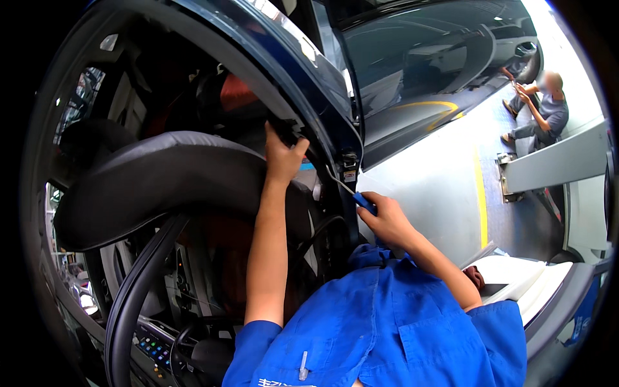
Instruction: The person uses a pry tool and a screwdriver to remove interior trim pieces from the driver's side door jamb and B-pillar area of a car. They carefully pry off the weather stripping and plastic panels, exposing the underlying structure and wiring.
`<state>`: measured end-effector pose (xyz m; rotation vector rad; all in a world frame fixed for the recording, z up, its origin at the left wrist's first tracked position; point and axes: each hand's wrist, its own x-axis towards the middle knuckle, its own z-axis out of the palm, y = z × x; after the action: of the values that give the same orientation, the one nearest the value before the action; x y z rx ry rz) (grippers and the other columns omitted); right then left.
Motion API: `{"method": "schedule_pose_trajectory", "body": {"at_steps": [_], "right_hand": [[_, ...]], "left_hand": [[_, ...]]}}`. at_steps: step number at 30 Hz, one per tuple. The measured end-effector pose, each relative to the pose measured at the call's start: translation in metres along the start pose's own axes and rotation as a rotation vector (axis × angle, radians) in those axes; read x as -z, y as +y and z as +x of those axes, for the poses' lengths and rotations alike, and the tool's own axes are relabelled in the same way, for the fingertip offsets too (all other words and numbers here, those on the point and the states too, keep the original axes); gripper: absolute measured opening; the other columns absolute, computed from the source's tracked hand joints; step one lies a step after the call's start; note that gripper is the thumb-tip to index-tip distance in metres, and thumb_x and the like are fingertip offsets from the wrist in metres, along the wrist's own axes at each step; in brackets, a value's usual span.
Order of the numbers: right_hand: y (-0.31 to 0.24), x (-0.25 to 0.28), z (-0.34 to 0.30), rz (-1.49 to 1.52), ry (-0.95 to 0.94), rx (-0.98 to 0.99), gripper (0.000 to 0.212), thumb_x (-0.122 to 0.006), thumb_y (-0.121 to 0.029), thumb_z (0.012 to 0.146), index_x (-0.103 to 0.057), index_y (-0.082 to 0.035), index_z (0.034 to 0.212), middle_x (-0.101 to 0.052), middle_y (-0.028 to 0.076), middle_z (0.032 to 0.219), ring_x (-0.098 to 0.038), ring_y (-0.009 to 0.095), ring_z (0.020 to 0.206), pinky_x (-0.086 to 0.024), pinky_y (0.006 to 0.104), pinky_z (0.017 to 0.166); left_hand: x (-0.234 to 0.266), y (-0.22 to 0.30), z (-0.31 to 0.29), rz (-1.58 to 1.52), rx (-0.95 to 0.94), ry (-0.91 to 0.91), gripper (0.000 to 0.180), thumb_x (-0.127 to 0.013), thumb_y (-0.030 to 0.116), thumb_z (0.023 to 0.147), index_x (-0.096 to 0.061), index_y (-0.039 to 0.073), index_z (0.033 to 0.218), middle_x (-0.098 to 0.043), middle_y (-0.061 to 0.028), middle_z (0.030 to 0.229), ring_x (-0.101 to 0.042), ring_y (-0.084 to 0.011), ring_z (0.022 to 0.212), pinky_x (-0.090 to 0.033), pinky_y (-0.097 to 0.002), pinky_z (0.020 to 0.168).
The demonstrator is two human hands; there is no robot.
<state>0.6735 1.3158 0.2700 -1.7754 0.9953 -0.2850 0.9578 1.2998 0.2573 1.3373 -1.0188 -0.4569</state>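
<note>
My right hand [389, 220] is closed round the blue handle of a hooked hand tool [365, 203]. Its thin, bent metal shaft reaches up and left to the edge of the door opening, by the latch area of the dark blue car body [340, 132]. Inside the opening, my left hand [284, 155] grips a black trim piece [288, 129] on the pillar, thumb on the right side and fingers to the left. Part of the trim is hidden behind the fingers. The tool's tip is too small to make out clearly against the pillar edge.
A black seat back [174, 184] fills the left of the opening. A long black rubber strip [138, 290] hangs loosely at the lower left. An open dark door [432, 71] stands at the upper right. Beyond, a person [547, 109] sits near a grey lift arm [558, 158].
</note>
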Motion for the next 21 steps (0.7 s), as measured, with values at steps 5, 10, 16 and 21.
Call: {"method": "schedule_pose_trajectory", "body": {"at_steps": [5,10,16,21], "right_hand": [[0.003,-0.018,0.028,-0.060,0.054,0.120,0.039,-0.062,-0.020,0.093,-0.064,0.006,0.122,-0.069,0.031,0.098,-0.067,0.045,0.091,-0.053,0.0463,0.082],[0.014,-0.029,0.037,-0.174,0.056,0.237,0.033,-0.062,-0.013,0.091,-0.061,0.005,0.118,-0.065,0.030,0.096,-0.063,0.049,0.092,-0.051,0.0515,0.082],[0.021,-0.024,0.039,-0.159,0.051,0.329,0.024,-0.062,-0.014,0.089,-0.058,0.005,0.104,-0.065,0.028,0.094,-0.064,0.049,0.091,-0.052,0.0540,0.083],[0.030,-0.028,0.040,-0.103,0.020,0.148,0.025,-0.062,-0.013,0.088,-0.064,0.005,0.105,-0.069,0.028,0.101,-0.065,0.048,0.096,-0.052,0.0534,0.088]], "left_hand": [[-0.007,0.001,-0.005,-0.229,0.142,-0.013,0.058,-0.066,-0.007,0.085,-0.043,0.001,0.137,-0.058,-0.0089,0.126,-0.059,-0.0176,0.115,-0.046,-0.0314,0.102],[-0.027,-0.015,-0.014,0.034,0.031,0.108,0.059,-0.069,-0.004,0.082,-0.044,-0.001,0.135,-0.058,-0.0102,0.124,-0.059,-0.0182,0.112,-0.046,-0.0310,0.101],[-0.024,-0.028,-0.020,-0.110,0.178,0.018,0.052,-0.064,-0.007,0.082,-0.050,-0.002,0.131,-0.061,-0.0093,0.121,-0.061,-0.0191,0.113,-0.047,-0.0322,0.102],[-0.018,-0.027,-0.020,-0.227,0.183,0.033,0.052,-0.059,-0.012,0.081,-0.052,-0.002,0.132,-0.062,-0.0092,0.124,-0.061,-0.0198,0.117,-0.045,-0.0332,0.105]]}}
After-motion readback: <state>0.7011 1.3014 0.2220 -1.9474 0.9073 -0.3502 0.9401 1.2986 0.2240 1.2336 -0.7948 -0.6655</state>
